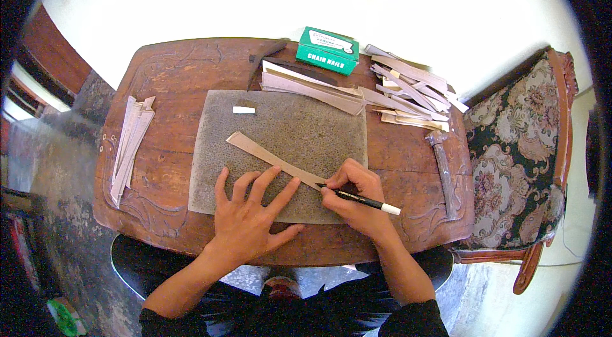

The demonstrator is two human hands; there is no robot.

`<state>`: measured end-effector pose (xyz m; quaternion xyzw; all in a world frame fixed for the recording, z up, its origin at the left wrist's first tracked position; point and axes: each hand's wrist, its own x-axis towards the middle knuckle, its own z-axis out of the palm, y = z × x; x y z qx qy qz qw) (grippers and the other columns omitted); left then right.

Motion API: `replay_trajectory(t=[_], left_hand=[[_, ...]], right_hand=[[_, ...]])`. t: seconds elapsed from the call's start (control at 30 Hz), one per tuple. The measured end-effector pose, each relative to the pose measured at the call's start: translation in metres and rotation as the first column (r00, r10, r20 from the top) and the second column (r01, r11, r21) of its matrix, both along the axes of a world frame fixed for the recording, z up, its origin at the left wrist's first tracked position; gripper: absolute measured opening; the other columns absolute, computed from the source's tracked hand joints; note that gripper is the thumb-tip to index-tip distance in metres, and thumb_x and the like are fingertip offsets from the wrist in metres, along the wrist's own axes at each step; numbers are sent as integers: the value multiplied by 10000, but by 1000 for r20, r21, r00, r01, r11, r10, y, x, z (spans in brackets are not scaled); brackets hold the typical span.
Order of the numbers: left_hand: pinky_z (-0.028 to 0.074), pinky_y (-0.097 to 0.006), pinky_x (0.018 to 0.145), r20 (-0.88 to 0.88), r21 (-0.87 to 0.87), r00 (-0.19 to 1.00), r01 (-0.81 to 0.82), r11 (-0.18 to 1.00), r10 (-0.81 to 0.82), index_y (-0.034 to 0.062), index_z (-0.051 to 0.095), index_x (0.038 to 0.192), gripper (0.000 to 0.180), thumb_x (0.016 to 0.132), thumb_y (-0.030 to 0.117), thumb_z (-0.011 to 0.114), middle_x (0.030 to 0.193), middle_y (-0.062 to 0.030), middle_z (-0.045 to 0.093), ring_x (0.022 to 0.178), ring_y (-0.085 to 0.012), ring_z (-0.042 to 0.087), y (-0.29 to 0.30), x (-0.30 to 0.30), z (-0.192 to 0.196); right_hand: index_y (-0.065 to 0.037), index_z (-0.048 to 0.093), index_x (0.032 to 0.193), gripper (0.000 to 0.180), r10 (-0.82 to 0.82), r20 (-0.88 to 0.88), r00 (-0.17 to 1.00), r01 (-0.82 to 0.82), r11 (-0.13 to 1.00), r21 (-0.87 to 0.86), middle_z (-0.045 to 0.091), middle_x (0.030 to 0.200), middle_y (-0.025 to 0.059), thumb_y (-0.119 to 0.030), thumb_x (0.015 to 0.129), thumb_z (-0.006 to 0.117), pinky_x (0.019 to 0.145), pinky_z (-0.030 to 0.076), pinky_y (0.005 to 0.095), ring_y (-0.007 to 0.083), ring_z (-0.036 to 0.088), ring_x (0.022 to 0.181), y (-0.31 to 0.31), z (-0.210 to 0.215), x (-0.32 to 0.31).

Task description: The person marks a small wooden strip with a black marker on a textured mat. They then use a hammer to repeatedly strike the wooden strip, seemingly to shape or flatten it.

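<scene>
A curved tan strip (255,149), like leather or card, lies slantwise on a speckled grey-brown mat (210,121). My left hand (245,219) is open, its fingers spread, with fingertips resting on the strip's near edge and on the mat. In my right hand (357,200) is a black marker pen (363,200) with a white end. Its tip is at the right part of the strip, partly hidden by my fingers. A small white pen cap (243,110) lies farther back on the mat.
Several similar strips lie stacked behind the mat (306,89), in a loose heap (414,91) at the back right, and in a bundle (132,142) at the left. A green box (328,50) stands at the wooden table's (166,120) far edge. A hammer (442,171) lies right, near a floral chair (516,152).
</scene>
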<state>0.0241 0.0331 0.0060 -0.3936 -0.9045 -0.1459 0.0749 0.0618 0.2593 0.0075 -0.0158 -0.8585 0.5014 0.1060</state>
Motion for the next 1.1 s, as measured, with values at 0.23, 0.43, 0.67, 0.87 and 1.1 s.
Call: replay_trajectory(t=[0.23,0.43,0.67,0.87,1.1], left_hand=[[210,-622,1120,4,-3,1000,2,1000,-2,286,574,1380,742,724,592,735,1403,-49,471,1241,-296,426,-1,0,0],[208,-622,1122,0,-9,1000,0,1000,0,287,572,1382,743,725,591,735,1406,-50,469,1243,-300,423,-1,0,0],[190,-637,1127,-9,-7,1000,-3,1000,2,288,574,1381,748,720,600,732,1399,-51,473,1239,-308,422,0,0,0],[154,-675,1122,-20,29,999,-45,999,46,273,617,1329,705,723,622,711,1355,-33,499,1211,-254,441,2,1,2],[146,-679,1126,-40,17,999,-27,999,28,295,607,1341,702,730,626,702,1380,-31,488,1211,-266,436,3,1,2]], right_hand=[[-23,582,760,208,5,-13,1000,-5,1000,-7,551,741,103,-126,732,761,601,456,349,253,573,662,0,-2,0],[-25,580,755,205,10,-22,1000,-9,1000,20,550,739,101,-119,729,761,599,454,351,252,568,660,0,-3,0],[-24,580,757,207,0,-33,999,-1,1000,-18,551,729,94,-113,725,764,594,449,339,229,560,652,2,-5,0],[-34,587,769,194,-46,7,999,47,989,-137,613,740,66,-98,742,769,598,470,301,151,587,664,7,-3,4],[-39,593,773,205,-67,-2,998,67,989,-129,638,740,71,-112,737,781,611,489,303,162,613,671,10,7,6]])
